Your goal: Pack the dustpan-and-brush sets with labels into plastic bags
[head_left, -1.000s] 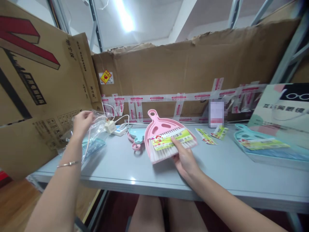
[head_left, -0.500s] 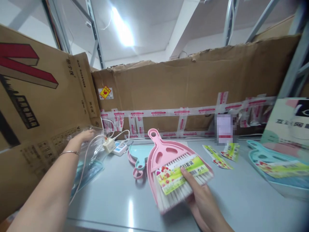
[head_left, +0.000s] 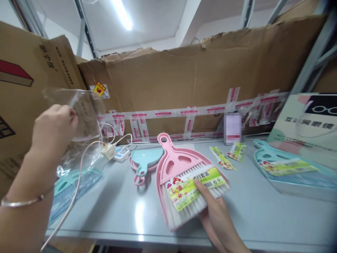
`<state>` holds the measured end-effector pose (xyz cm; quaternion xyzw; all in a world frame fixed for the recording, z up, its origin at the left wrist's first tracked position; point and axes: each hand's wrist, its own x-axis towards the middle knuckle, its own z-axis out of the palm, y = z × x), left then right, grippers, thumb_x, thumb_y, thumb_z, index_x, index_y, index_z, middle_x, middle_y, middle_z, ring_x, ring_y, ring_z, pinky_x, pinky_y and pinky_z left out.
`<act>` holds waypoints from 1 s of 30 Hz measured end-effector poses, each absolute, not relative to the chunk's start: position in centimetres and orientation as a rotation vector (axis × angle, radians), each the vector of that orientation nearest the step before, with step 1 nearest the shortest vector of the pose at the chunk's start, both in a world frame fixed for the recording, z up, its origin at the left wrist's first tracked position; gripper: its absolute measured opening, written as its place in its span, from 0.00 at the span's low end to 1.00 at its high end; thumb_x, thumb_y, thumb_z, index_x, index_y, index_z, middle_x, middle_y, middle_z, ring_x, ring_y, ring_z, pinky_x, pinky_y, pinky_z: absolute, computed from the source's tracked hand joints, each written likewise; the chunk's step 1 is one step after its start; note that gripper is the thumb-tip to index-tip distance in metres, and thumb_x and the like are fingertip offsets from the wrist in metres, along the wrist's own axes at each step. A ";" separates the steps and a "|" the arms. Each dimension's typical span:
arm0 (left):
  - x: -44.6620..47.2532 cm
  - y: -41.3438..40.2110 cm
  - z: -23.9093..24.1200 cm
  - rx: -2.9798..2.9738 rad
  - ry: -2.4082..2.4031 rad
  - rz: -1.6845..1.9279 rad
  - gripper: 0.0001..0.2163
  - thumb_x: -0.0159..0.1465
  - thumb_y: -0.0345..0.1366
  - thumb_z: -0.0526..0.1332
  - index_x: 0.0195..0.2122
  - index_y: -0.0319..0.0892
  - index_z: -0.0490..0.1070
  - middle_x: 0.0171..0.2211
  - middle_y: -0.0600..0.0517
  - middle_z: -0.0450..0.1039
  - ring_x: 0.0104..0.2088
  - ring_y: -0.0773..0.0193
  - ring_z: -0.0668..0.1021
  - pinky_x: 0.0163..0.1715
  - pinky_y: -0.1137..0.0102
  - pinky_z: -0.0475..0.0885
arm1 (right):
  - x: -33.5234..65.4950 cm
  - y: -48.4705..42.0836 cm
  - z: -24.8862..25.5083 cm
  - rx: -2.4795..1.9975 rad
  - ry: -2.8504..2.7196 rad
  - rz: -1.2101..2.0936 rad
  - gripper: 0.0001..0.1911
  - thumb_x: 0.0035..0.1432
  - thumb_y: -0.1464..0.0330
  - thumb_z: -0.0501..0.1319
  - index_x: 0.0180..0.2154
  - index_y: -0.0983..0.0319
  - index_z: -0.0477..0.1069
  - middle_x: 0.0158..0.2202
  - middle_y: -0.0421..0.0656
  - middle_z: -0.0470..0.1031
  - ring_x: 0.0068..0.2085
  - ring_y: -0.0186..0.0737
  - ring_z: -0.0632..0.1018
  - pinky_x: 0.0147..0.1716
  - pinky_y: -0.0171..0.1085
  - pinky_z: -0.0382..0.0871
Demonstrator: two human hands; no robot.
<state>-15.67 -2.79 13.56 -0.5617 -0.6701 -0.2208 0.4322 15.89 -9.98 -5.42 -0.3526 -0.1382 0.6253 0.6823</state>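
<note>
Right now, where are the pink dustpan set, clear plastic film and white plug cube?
Pink dustpan set (head_left: 180,169): head view, panel above bristles.
Clear plastic film (head_left: 88,114): head view, upper part.
White plug cube (head_left: 108,151): head view, front face.

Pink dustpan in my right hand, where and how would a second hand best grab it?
Probably by the narrow neck of its looped handle, coming from the left and above. The pink dustpan tapers there and its handle points away from you, clear of your right hand, which holds the near edge, thumb on the label.
</note>
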 end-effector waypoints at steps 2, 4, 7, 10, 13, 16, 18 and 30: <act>-12.6 -4.4 11.2 -1.619 -1.508 -0.485 0.10 0.64 0.30 0.49 0.37 0.36 0.69 0.37 0.44 0.69 0.37 0.59 0.70 0.39 0.65 0.67 | 16.8 -10.6 -5.8 -0.824 -0.276 1.372 0.42 0.38 0.67 0.74 0.57 0.55 0.63 0.43 0.41 0.79 0.39 0.43 0.80 0.40 0.39 0.77; -9.7 -5.4 8.0 -1.874 -1.412 -0.375 0.11 0.62 0.24 0.48 0.35 0.37 0.69 0.36 0.43 0.69 0.37 0.57 0.70 0.37 0.65 0.67 | 17.7 -11.5 -6.2 -0.866 -0.233 1.348 0.43 0.37 0.67 0.74 0.57 0.55 0.63 0.42 0.41 0.79 0.39 0.44 0.81 0.40 0.40 0.77; -6.0 -5.7 3.3 -2.210 -1.309 -0.246 0.14 0.57 0.18 0.48 0.36 0.38 0.69 0.36 0.43 0.69 0.36 0.57 0.71 0.35 0.65 0.68 | 19.2 -13.1 -6.5 -0.934 -0.170 1.327 0.42 0.37 0.66 0.74 0.56 0.55 0.64 0.42 0.42 0.79 0.38 0.45 0.81 0.40 0.41 0.77; -3.5 -5.5 0.3 -2.407 -1.244 -0.151 0.14 0.58 0.18 0.48 0.39 0.37 0.69 0.35 0.45 0.68 0.35 0.58 0.71 0.35 0.64 0.69 | 20.2 -15.0 -6.5 -0.981 -0.145 1.315 0.41 0.37 0.65 0.74 0.55 0.57 0.65 0.40 0.43 0.80 0.37 0.46 0.81 0.41 0.43 0.77; -2.1 -5.4 -1.1 -2.541 -1.204 -0.224 0.16 0.61 0.20 0.46 0.44 0.38 0.68 0.37 0.47 0.68 0.36 0.59 0.71 0.38 0.63 0.69 | 20.6 -17.1 -6.3 -1.031 -0.169 1.357 0.38 0.37 0.66 0.73 0.52 0.61 0.68 0.38 0.47 0.80 0.37 0.49 0.81 0.40 0.46 0.77; -1.3 -5.7 -2.0 -2.655 -1.138 -0.332 0.15 0.62 0.20 0.46 0.42 0.39 0.69 0.38 0.46 0.69 0.38 0.59 0.71 0.39 0.63 0.70 | 20.9 -18.8 -6.3 -1.106 -0.170 1.428 0.31 0.35 0.65 0.74 0.45 0.64 0.72 0.34 0.49 0.80 0.38 0.54 0.80 0.39 0.49 0.76; -0.9 -5.9 -2.5 -2.737 -1.070 -0.394 0.14 0.62 0.21 0.47 0.39 0.39 0.70 0.37 0.46 0.69 0.40 0.59 0.72 0.41 0.63 0.70 | 21.2 -19.6 -6.4 -1.142 -0.171 1.449 0.26 0.34 0.65 0.74 0.40 0.64 0.74 0.32 0.50 0.80 0.39 0.56 0.80 0.40 0.51 0.75; 2.3 -10.0 -3.3 -2.770 -0.963 -0.716 0.18 0.63 0.21 0.46 0.52 0.38 0.64 0.37 0.46 0.71 0.38 0.60 0.73 0.37 0.64 0.72 | 20.6 -20.9 -8.0 -1.133 -0.260 1.520 0.22 0.38 0.63 0.73 0.37 0.65 0.75 0.34 0.50 0.80 0.38 0.51 0.80 0.38 0.44 0.76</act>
